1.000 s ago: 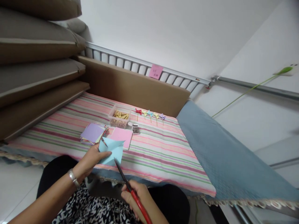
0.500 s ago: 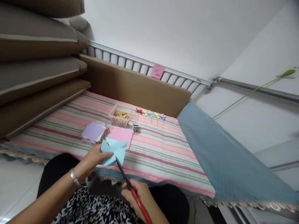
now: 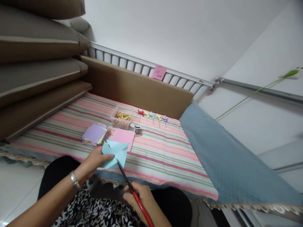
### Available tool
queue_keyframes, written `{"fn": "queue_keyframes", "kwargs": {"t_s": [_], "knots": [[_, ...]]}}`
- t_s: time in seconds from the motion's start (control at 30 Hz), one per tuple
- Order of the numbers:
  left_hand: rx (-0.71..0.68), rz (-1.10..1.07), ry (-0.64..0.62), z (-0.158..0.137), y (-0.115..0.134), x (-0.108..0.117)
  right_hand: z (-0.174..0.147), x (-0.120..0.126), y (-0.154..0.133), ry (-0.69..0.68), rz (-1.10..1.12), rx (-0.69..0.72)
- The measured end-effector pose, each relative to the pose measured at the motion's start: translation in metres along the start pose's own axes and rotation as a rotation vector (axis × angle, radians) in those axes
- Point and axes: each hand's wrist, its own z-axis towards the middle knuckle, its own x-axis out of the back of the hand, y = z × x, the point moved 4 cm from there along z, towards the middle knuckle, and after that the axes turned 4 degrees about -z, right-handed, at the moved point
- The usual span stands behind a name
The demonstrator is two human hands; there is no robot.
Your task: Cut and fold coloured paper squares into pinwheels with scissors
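Note:
My left hand point(image 3: 98, 157) pinches a light blue square of paper point(image 3: 119, 151) by its left side, thumb on top. A slit shows near the paper's upper left corner. In my right hand point(image 3: 139, 197) is a pair of scissors point(image 3: 129, 183) with red handles and dark blades; the blade tips lie at the paper's lower right part, pointing towards its middle. Just beyond the paper are a pink paper stack point(image 3: 123, 136) and a pile of coloured paper squares point(image 3: 94, 134), purple on top.
A clear plastic box point(image 3: 114, 121) of thin wooden sticks stands behind the stacks, beside a small open box of pins point(image 3: 137, 130). Several small paper pinwheels point(image 3: 152, 115) on sticks lie in a row to its right. Tall brown cushions point(image 3: 42, 72) rise at left.
Almost nothing differs. The paper and the scissors stay in nearly the same place, and both hands keep their hold.

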Motion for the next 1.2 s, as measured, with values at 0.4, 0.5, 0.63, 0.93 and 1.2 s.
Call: {"fn": "queue_keyframes", "kwargs": {"t_s": [0.4, 0.5, 0.63, 0.93, 1.2], "knots": [[-0.008, 0.015, 0.007, 0.002, 0.000, 0.001, 0.002, 0.001, -0.001, 0.000, -0.008, 0.014], [0.000, 0.016, 0.015, 0.002, 0.000, 0.001, 0.002, 0.002, 0.000, -0.004, -0.020, 0.001], [0.008, 0.008, -0.004, 0.002, 0.002, -0.001, 0.002, 0.003, 0.000, -0.012, -0.022, 0.012], [0.018, 0.004, 0.006, 0.000, 0.006, -0.004, 0.002, 0.002, -0.002, 0.011, -0.031, 0.023], [-0.018, 0.069, 0.051, 0.008, 0.005, 0.002, -0.004, 0.010, -0.002, 0.020, -0.138, 0.141]]}}
